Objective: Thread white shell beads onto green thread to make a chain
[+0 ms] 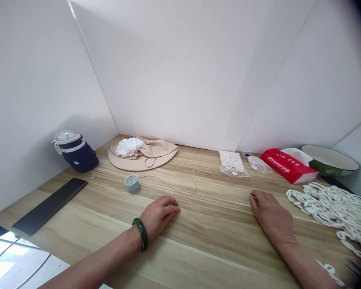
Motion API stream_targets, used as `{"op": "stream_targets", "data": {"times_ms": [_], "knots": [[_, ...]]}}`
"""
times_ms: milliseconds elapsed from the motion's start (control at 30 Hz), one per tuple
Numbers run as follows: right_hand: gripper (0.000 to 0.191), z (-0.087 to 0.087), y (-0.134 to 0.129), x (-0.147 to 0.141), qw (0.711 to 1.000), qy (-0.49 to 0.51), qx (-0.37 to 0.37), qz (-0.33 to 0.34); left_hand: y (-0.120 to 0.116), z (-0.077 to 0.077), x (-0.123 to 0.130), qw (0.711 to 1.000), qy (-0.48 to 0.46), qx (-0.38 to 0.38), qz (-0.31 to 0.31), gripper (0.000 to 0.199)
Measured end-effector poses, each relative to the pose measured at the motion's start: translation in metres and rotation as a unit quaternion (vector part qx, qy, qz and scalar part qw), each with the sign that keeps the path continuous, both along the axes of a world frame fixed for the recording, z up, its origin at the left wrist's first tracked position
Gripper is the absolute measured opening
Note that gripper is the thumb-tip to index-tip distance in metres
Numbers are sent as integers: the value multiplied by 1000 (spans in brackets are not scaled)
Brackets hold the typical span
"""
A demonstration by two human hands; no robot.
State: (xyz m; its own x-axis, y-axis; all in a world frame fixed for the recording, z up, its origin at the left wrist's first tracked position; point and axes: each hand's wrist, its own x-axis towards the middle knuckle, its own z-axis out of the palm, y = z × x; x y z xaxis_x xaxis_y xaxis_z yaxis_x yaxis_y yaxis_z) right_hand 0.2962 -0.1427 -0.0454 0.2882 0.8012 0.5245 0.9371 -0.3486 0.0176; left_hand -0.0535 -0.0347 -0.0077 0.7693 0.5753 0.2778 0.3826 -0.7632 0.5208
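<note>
My left hand (161,214), with a green bangle (140,234) at the wrist, rests low over the wooden table (210,241). Its fingers are closed in a pinch; a tiny dark glint shows between them, too small to name. Well apart on the right, my right hand (272,216) has thumb and forefinger pressed together, with a small pale bit at the tips that I cannot make out. Beyond my left hand stands a spool of grey-blue thread (132,183), its loose thread (168,185) curling rightward. A heap of white looped cord (333,208) lies right of my right hand.
Along the back are a beige sun hat (165,150) with crumpled white tissue (130,146), a clear bag of white buttons (231,162), a red tissue pack (290,164) and a green bowl (331,160). At left are a navy bottle (78,154) and a black strip (51,205).
</note>
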Motion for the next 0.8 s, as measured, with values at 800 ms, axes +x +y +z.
{"op": "stream_targets", "data": {"times_ms": [800], "knots": [[24, 22, 29, -68, 992, 69, 24, 102, 20, 16, -34, 993, -53, 14, 105, 24]]}}
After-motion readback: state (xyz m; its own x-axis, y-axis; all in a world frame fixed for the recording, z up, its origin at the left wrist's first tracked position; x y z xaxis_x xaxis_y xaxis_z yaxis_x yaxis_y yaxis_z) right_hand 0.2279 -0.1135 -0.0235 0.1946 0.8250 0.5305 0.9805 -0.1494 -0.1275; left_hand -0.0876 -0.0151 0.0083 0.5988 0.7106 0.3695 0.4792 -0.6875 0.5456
